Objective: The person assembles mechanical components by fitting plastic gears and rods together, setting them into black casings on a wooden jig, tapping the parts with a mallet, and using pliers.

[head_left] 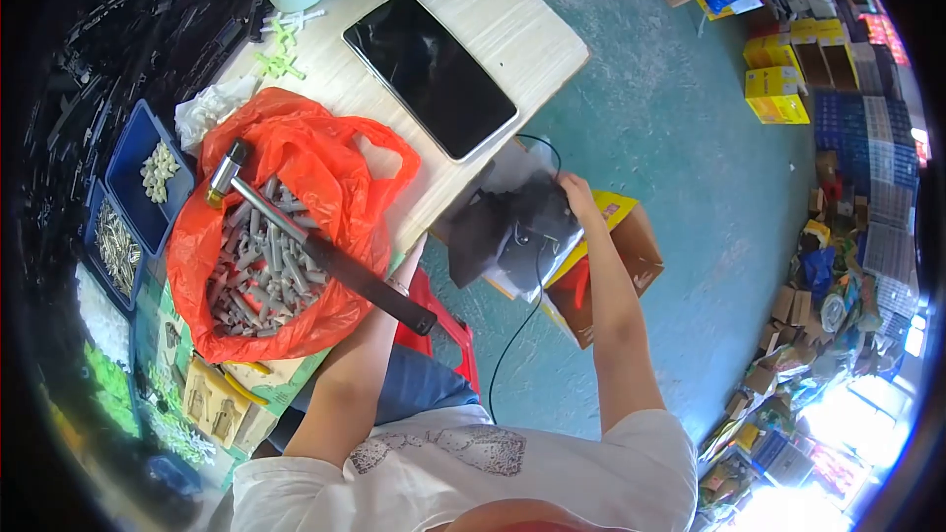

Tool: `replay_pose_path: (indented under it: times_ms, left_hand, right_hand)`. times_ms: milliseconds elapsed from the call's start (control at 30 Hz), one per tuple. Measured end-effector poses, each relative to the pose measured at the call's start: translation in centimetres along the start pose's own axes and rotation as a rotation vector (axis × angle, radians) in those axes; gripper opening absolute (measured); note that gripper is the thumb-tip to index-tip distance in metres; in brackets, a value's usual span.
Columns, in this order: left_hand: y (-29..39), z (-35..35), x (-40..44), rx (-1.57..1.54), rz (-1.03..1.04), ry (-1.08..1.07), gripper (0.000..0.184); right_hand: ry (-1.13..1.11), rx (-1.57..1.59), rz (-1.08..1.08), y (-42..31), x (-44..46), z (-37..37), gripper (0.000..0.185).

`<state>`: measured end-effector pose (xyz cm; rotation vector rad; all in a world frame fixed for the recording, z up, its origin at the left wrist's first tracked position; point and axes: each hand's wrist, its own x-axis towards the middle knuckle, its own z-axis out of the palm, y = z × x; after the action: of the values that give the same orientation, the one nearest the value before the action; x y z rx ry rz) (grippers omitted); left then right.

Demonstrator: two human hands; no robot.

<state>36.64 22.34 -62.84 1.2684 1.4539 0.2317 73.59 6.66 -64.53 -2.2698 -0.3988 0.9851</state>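
Note:
My right hand (578, 199) reaches down beside the table, its fingers closed at the edge of a dark, black bag-like bundle (522, 232) with a greyish sheet at its back. My left forearm (350, 384) passes under a hammer handle to the table edge; the fingers of that hand are hidden. The hammer (296, 227) lies across an open red plastic bag (276, 118), its metal head up and left. Inside the bag are many short grey tube-like pieces (261, 271).
A tablet (434, 74) lies on the pale table (532, 20). Blue trays (148, 217) hold small white parts and metal pins. Yellow-handled pliers (244, 384) are near the bag. An open yellow carton (636, 251) stands on the floor, a black cable (512, 335) beside it. Stacked boxes line the right.

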Motion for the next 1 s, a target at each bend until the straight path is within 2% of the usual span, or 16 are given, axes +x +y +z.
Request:
replay_pose_path:
  times_ms: [67,233,333,433,500,533,600,633,667,700,733,800,900,967,1000]
  left_hand:
    - [-0.2,-0.2,0.0,-0.003,-0.005,0.006,0.027]
    - [-0.1,-0.4,0.0,-0.014,-0.016,0.040,0.028]
    - [0.1,0.1,0.3,-0.031,-0.018,0.058,0.029]
    - [0.1,0.6,0.7,-0.053,-0.020,0.090,0.030]
    - [-0.1,1.3,1.1,-0.067,-0.017,0.123,0.030]
    - [-0.1,1.8,1.3,-0.082,-0.006,0.143,0.031]
    - [-1.9,4.0,2.6,-0.135,0.051,0.184,0.031]
    - [-2.6,4.6,2.4,-0.173,0.072,0.162,0.032]
    - [1.2,2.5,-1.6,-0.244,0.028,0.012,0.034]
    - [5.5,0.1,-5.9,-0.307,-0.027,-0.140,0.037]
    - [10.2,-2.3,-10.3,-0.356,-0.088,-0.284,0.040]
    - [10.5,-5.9,-13.4,-0.426,-0.100,-0.563,0.036]
    - [9.3,-11.6,-18.8,-0.526,-0.084,-0.819,0.023]
    - [9.5,-16.9,-22.8,-0.551,-0.144,-0.883,0.025]
    - [8.7,-19.4,-24.4,-0.535,-0.152,-0.810,0.025]
  right_hand:
    - [-0.047,-0.146,-0.116,-3.0,-1.2,1.0,0.043]
    - [-0.084,-0.111,-0.023,-4.4,-2.2,2.2,0.045]
    - [-0.065,-0.104,-0.033,-2.2,-1.3,1.4,0.047]
    - [0.020,-0.068,-0.092,-0.1,0.0,1.1,0.050]
    - [0.086,0.164,-0.065,0.1,0.0,0.8,0.050]
    - [0.074,0.159,-0.080,0.1,-0.1,0.4,0.050]
    - [0.426,-0.051,-0.118,-0.3,-0.7,0.3,0.048]
    - [0.578,-0.109,-0.217,-2.0,-2.0,0.4,0.044]
    - [0.730,-0.166,-0.309,-4.2,-4.5,0.7,0.041]
    - [0.804,-0.228,-0.491,-5.7,-6.5,1.4,0.032]
    - [0.723,-0.268,-0.600,-7.8,-9.3,2.4,0.029]
    - [0.478,-0.285,-0.846,-11.7,-14.4,5.4,0.025]
    - [0.205,-0.507,-0.918,-12.7,-19.5,10.2,0.050]
    - [0.223,-0.435,-0.994,-12.7,-21.0,12.3,0.053]
    - [0.270,-0.413,-1.019,-13.0,-22.1,12.8,0.043]
